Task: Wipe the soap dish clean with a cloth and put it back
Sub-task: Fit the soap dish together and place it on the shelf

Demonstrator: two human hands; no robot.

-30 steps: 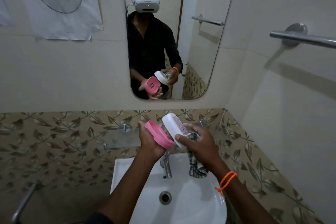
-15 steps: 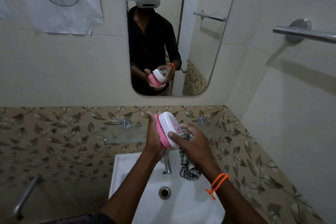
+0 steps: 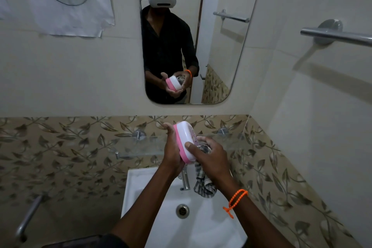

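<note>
The soap dish (image 3: pixel 186 140) is a pink tray with a white lid closed onto it, held upright on its edge above the basin. My left hand (image 3: pixel 171 152) grips it from the pink side, fingers curled over the top. My right hand (image 3: pixel 209 157) holds the white side with the thumb on its edge, and also grips a checked cloth (image 3: pixel 204 186) that hangs down from the palm beside the tap.
A glass shelf (image 3: pixel 138 146) runs along the leaf-patterned tiles just behind my hands. Below are a white basin (image 3: pixel 161 227) and a chrome tap (image 3: pixel 186 181). A mirror (image 3: pixel 221 56) hangs above, and a towel bar (image 3: pixel 338 36) juts from the right wall.
The pink tray and the white lid were apart and have been brought together into one closed dish. Both hands stay on it, close to the shelf.
</note>
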